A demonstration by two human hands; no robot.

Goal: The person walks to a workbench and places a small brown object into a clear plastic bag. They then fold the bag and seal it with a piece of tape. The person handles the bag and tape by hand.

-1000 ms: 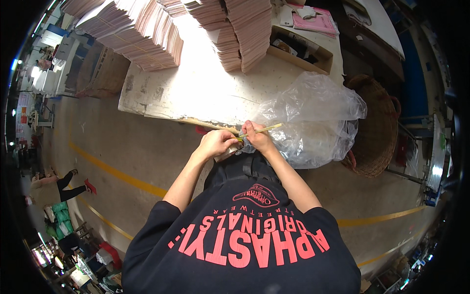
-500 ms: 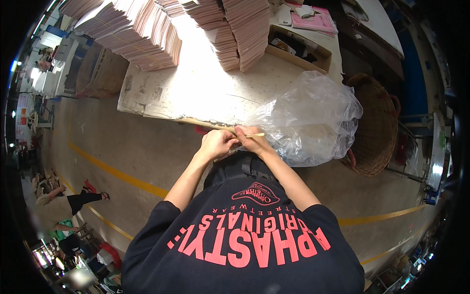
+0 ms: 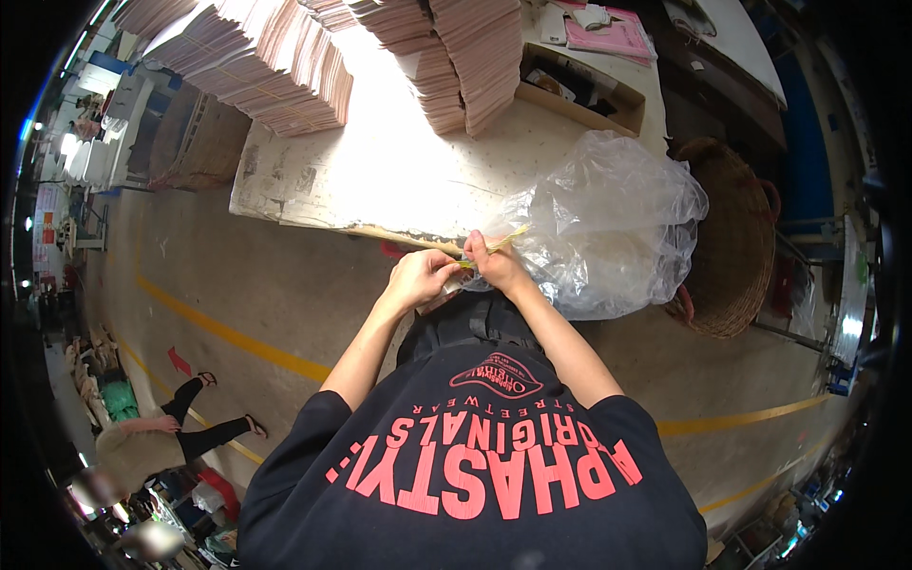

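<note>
My left hand (image 3: 421,277) is at the near edge of the white table, its fingers pinched together at a short yellow-green end by my right hand. Close beside it, my right hand (image 3: 500,266) is closed around a thin bundle of yellow strands (image 3: 513,236), whose tips stick out to the right. Whether these are cords or ties is too small to tell. A large clear plastic bag (image 3: 617,223), puffed and crumpled, lies over the table edge to the right, against my right hand. Its gathered part near my fingers is mostly hidden.
Tall stacks of pinkish sheets (image 3: 285,81) stand on the white table (image 3: 304,185). Behind the bag is an open cardboard box (image 3: 579,100) with small items. A wicker basket (image 3: 731,247) stands at right. At far left, a person (image 3: 142,446) walks by on the floor.
My right hand has lifted slightly and turned, and the yellow strands now point up and fan out. The bag has shifted a little. The person at left has stepped nearer.
</note>
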